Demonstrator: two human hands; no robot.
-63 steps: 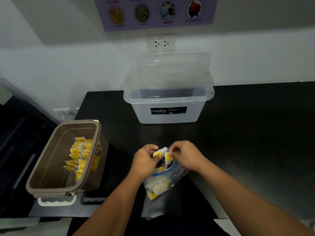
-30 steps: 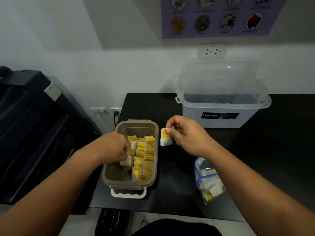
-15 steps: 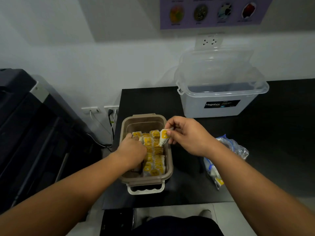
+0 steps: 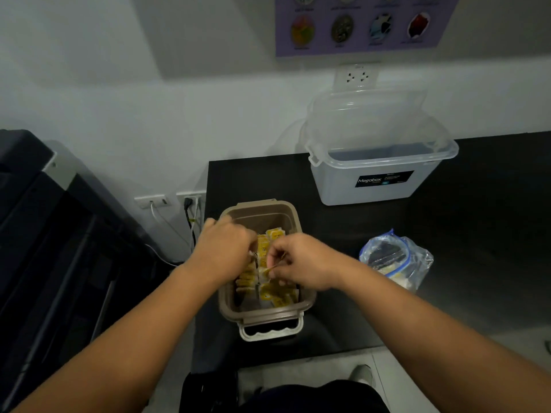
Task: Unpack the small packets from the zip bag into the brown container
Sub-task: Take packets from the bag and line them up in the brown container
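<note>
The brown container [image 4: 293, 214] stands at the left edge of the black table, with rows of small yellow and white packets [image 4: 275, 296] inside. Both my hands are over it. My right hand [image 4: 301, 263] pinches a small packet edge-on just above the rows. My left hand [image 4: 222, 250] reaches into the left side of the container with curled fingers among the packets; what it holds is hidden. The clear zip bag [image 4: 398, 259] with a blue seal lies open on the table to the right, a few packets still inside.
A clear Megabox tub [image 4: 381, 168] with its lid leaning behind it stands at the back of the black table [image 4: 477, 234]. A large dark machine [image 4: 44, 234] fills the left. Wall sockets with cables [image 4: 185, 201] sit between them. The table's front edge is close to me.
My right hand has carried its packet from beside the container's rim down onto the rows inside. My left hand stayed in the container's left side. The zip bag lies where it was left.
</note>
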